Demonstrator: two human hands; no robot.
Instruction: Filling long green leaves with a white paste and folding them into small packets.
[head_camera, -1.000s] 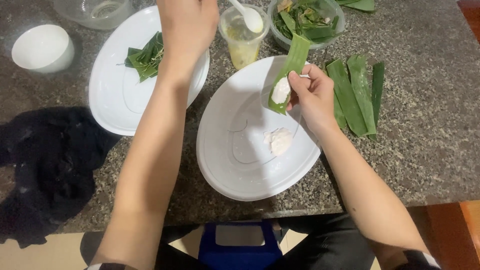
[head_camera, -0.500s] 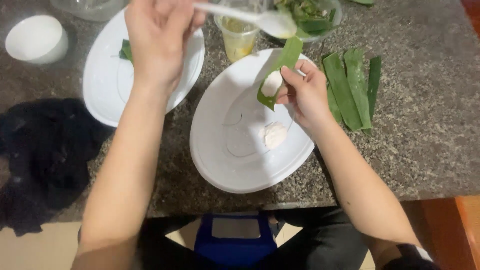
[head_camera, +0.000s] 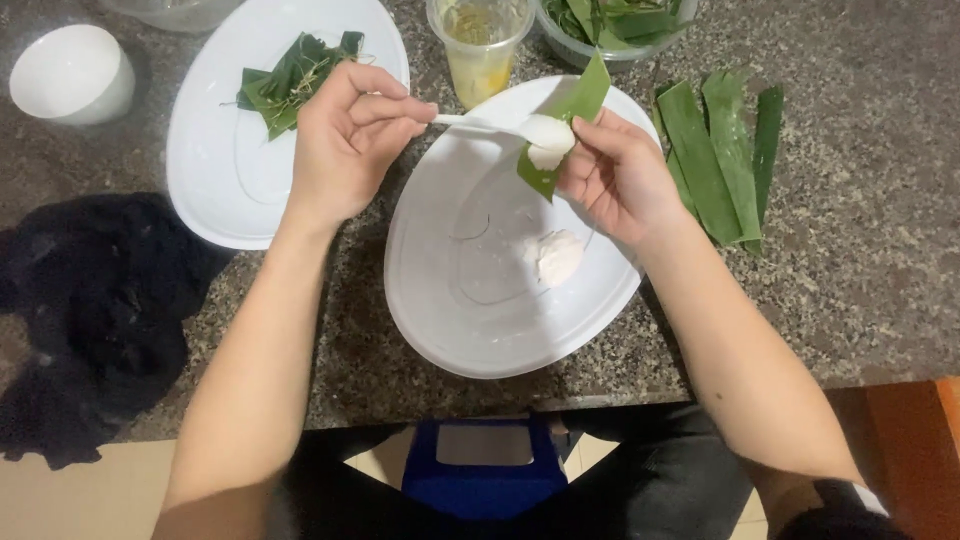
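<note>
While the right hand pinches a folded green leaf over the near white plate, the left hand, fingers closed on a white spoon, should tip its white filling gently into the fold, I'd say

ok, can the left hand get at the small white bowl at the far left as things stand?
Probably yes. The small white bowl sits on open counter with nothing over it, and only the white oval plate lies between it and the left hand. But that hand holds a white plastic spoon.
</note>
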